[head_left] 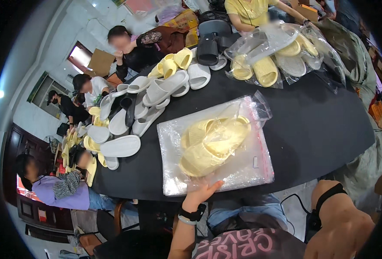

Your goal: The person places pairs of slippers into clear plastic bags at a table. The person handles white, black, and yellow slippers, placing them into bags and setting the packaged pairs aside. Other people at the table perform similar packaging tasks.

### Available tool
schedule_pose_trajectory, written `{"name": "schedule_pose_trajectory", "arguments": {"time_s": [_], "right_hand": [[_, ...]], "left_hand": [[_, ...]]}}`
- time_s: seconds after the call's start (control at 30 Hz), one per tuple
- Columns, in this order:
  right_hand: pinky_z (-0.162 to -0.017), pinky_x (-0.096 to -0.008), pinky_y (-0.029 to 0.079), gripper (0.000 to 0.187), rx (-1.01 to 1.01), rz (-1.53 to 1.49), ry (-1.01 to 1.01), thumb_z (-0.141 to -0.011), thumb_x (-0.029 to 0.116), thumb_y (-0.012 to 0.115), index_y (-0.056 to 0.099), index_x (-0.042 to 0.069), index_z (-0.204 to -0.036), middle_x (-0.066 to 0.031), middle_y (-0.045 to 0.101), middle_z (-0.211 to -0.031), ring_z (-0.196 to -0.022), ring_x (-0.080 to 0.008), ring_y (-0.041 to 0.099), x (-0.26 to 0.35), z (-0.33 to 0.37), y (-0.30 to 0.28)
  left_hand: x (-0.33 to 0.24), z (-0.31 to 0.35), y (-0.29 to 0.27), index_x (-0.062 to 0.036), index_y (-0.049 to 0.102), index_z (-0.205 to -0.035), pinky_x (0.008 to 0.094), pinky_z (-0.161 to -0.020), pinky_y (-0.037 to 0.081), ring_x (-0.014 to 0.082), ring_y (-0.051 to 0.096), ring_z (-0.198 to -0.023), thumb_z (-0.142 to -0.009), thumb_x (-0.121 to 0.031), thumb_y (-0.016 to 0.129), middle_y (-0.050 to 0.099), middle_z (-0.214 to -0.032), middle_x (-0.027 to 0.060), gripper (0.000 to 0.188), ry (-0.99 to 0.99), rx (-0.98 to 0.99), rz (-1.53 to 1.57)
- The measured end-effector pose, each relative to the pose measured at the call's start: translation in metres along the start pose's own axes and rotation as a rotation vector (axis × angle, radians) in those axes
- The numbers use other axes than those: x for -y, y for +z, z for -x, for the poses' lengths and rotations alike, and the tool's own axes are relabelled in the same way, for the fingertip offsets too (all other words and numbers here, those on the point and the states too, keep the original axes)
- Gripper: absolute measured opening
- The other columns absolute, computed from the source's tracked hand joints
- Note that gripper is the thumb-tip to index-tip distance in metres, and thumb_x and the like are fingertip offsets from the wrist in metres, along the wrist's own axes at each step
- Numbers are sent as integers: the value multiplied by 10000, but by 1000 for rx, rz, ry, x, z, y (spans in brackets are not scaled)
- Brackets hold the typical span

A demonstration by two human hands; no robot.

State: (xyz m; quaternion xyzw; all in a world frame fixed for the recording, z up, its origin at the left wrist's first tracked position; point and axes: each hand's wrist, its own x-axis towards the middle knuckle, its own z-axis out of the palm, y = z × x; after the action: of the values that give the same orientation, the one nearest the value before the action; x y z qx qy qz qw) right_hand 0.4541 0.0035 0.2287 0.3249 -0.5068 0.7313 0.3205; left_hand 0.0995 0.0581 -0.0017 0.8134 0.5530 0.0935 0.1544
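Note:
A pair of yellow slippers (pixel 217 142) lies in a clear plastic bag (pixel 260 105), on a stack of clear plastic bags (pixel 243 181) at the table's near edge. At the near end of the bagged slippers, my left hand (pixel 203 192) grips the plastic, its thumb lying on top and its fingers partly covered by the film. My right hand (pixel 342 235) is raised at the lower right, close to the camera and away from the table. Its fingers are hidden, so I cannot tell how they are held.
Loose grey and yellow slippers (pixel 165 88) are heaped along the table's (pixel 312 129) left and far side. Bagged slippers (pixel 281 56) pile up at the far right. Several people sit around, one in yellow (pixel 247 13) across the table. Large grey-green sacking (pixel 355 56) hangs at the right.

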Motion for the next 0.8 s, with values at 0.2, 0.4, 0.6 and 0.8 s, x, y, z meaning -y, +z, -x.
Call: {"name": "schedule_pose_trajectory", "arguments": {"time_s": [0.2,0.4,0.6,0.8], "right_hand": [[-613,-387,443,204,1,-50,-4,-957,100,534,607,-62,-856,-170,589,-766,-648,-295,565,3,7,2],[-610,-394,430,201,-8,-86,16,-963,76,504,587,-58,-839,-166,565,-749,-635,-305,544,3,9,3],[-608,-401,416,204,-88,-132,23,-969,53,473,567,-54,-822,-162,542,-733,-622,-315,523,1,14,9],[-711,-404,438,183,33,-67,25,-979,145,481,409,-9,-1048,-182,565,-876,-747,-292,556,-2,-1,8]], "left_hand": [[7,1,7,-85,563,-1361,507,-1124,293,403,442,-1326,-930,-600,537,527,-1399,210,672,3,-10,-15],[4,3,5,-105,496,-1432,542,-1176,168,383,342,-1414,-944,-599,513,449,-1484,199,694,-33,7,8],[5,1,7,-115,510,-1425,557,-1178,142,366,359,-1410,-943,-604,511,466,-1480,170,686,-24,8,-77],[8,0,10,-124,531,-1411,568,-1178,122,364,389,-1392,-938,-601,524,493,-1460,161,672,-3,-31,15]]}}
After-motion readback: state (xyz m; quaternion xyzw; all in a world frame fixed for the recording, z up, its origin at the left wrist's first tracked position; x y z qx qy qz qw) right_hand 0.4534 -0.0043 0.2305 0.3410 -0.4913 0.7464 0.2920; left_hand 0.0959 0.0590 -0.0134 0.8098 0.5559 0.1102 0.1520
